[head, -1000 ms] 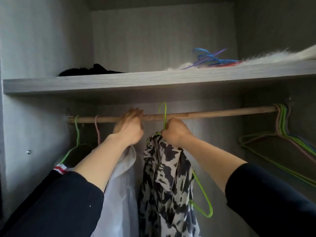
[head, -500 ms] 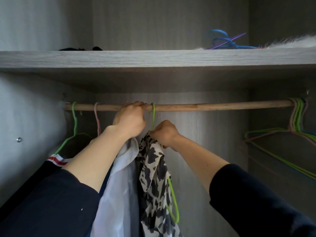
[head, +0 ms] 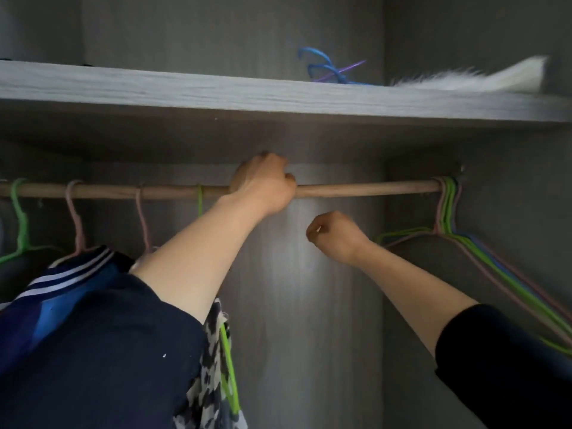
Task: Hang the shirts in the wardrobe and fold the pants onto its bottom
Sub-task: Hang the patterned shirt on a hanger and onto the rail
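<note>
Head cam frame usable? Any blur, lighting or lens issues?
Head view: dim overall, one pale patch on the back panel; the white furry item on the shelf is motion-smeared; the left hand on the rod is fairly sharp.

2 hands: left hand (head: 263, 184), right hand (head: 335, 235). 1 rod (head: 356, 188), 1 shelf (head: 185, 94). On the rod's left part: 2 green hooks (head: 18, 193), 2 pink hooks (head: 74, 199). The hanger bunch (head: 445, 205) at right is too crowded to count.
</note>
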`<action>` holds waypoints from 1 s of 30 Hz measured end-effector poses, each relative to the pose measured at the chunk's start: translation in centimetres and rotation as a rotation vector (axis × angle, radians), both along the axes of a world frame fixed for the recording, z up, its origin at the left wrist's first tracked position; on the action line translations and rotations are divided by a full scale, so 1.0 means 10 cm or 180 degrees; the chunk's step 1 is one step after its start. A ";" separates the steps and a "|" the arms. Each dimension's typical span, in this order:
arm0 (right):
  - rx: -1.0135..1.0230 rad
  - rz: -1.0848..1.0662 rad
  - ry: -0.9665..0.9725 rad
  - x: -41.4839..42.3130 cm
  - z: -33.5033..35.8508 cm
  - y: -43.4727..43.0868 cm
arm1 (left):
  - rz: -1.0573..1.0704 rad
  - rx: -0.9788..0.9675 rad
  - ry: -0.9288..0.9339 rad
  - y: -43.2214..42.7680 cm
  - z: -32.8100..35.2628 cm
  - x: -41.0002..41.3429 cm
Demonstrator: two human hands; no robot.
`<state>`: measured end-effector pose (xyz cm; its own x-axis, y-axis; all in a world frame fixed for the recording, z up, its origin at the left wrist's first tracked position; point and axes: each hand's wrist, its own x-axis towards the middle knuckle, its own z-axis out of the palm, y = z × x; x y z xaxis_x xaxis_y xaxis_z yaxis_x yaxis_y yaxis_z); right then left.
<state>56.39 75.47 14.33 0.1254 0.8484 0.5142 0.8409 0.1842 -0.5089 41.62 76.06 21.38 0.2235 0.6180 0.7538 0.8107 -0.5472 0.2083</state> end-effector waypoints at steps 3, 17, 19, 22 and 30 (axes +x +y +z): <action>0.0073 -0.0505 -0.0449 0.44 -0.02 -0.16 | -0.0200 0.0033 0.0242 0.02 -0.08 0.54; 0.0136 -0.2181 -0.2913 1.64 -0.15 -0.48 | -0.0110 0.1114 0.0341 0.52 -0.51 1.40; 0.0157 -0.2221 -0.3114 1.66 -0.18 -0.46 | -0.0144 0.1172 0.0243 0.53 -0.51 1.43; 0.0177 -0.2179 -0.3299 1.69 -0.18 -0.44 | -0.0160 0.1213 0.0149 0.54 -0.51 1.45; 0.0096 -0.1942 -0.2225 1.66 -0.06 -0.50 | -0.0212 0.1234 0.0093 0.53 -0.53 1.48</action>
